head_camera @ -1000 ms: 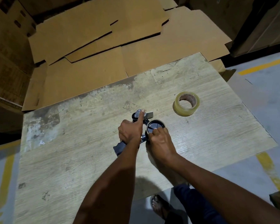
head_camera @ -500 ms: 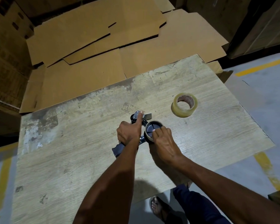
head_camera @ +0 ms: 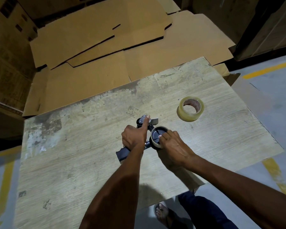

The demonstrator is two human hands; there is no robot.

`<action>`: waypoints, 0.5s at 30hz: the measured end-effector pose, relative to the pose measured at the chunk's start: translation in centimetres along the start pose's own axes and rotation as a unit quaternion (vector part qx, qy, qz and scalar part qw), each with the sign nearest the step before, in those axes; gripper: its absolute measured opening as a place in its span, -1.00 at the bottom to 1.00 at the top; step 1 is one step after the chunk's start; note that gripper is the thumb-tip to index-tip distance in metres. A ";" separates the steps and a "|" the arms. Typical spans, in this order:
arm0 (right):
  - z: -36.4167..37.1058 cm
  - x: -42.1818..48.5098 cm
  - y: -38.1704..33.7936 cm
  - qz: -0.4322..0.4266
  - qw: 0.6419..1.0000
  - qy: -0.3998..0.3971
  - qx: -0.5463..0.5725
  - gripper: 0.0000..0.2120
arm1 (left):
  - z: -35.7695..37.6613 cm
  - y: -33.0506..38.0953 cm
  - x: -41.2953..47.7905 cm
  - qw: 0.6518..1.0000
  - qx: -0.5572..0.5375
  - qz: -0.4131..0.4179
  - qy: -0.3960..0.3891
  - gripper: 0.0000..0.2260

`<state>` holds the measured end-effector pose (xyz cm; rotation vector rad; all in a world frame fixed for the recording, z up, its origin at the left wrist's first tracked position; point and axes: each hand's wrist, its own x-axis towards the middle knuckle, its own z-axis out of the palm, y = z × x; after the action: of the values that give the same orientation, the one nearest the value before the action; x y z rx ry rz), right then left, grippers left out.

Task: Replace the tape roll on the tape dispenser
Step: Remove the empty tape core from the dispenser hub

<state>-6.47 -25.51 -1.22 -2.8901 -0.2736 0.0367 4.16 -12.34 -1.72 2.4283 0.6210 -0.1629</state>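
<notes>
A dark tape dispenser [head_camera: 122, 153] lies on its side near the middle of the worn wooden table [head_camera: 73, 171]. My left hand [head_camera: 134, 138] grips its body, with the index finger stretched along the metal front end. My right hand [head_camera: 172, 146] is closed on the thin, nearly used-up roll [head_camera: 155, 136] that sits on the dispenser's dark wheel, fingertips on its rim. A full roll of clear tape [head_camera: 190, 110] with a brown core lies flat to the far right, apart from both hands.
Flattened cardboard sheets [head_camera: 106, 52] lie behind the table and stacked boxes [head_camera: 5, 60] stand at the left. Grey floor with yellow lines [head_camera: 269, 68] surrounds the table. My foot in a sandal [head_camera: 162, 214] shows below the near edge.
My right hand has shifted slightly on the roll, and the roll sits tilted a little more off the wheel. The left hand and dispenser have stayed in place.
</notes>
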 end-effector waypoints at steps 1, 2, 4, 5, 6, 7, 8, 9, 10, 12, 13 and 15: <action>-0.2 -0.2 0.2 -0.009 1.000 0.004 0.016 -0.74 | 0.0 0.0 0.0 1.000 0.000 0.002 0.001 -0.14; -0.6 -0.2 0.4 -0.007 0.999 0.006 0.041 -0.78 | 0.0 0.0 0.0 1.000 0.002 0.003 0.001 -0.14; -1.7 0.3 1.0 0.028 0.995 0.035 0.094 -0.89 | -0.1 0.0 0.1 1.000 0.005 0.004 -0.003 -0.14; -1.9 0.9 1.5 0.055 0.989 0.067 0.119 -0.91 | -0.1 -0.1 0.1 1.000 0.005 0.002 -0.004 -0.14; -2.1 1.5 2.0 0.082 0.983 0.088 0.137 -0.94 | -0.1 -0.1 0.1 1.000 0.003 0.000 -0.006 -0.14; -2.2 2.2 2.5 0.106 0.979 0.097 0.144 -0.97 | -0.2 -0.1 0.0 1.000 0.002 0.000 -0.008 -0.15; -2.1 2.8 2.9 0.128 0.977 0.088 0.144 -0.91 | -0.2 0.0 0.0 1.000 0.001 0.001 -0.009 -0.15; -2.1 3.4 3.1 0.138 0.977 0.070 0.149 -0.85 | -0.3 0.0 -0.1 1.000 0.001 0.003 -0.010 -0.15; -2.3 3.9 3.1 0.141 0.977 0.044 0.153 -0.81 | -0.3 0.1 -0.1 1.000 0.001 0.003 -0.009 -0.15; -2.8 4.9 2.8 0.135 0.980 -0.005 0.143 -0.79 | -0.3 0.1 -0.1 1.000 0.003 0.001 -0.006 -0.14; -3.0 5.4 2.7 0.123 0.984 -0.033 0.122 -0.80 | -0.3 0.1 0.0 1.000 0.005 0.000 -0.004 -0.12; -3.6 6.2 2.6 0.094 0.989 -0.088 0.070 -0.83 | -0.2 0.1 0.0 1.000 0.007 0.000 -0.004 -0.11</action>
<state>0.23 -27.68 1.65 -2.7658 -0.0261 0.3310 4.22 -12.26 -1.50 2.4400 0.6193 -0.1768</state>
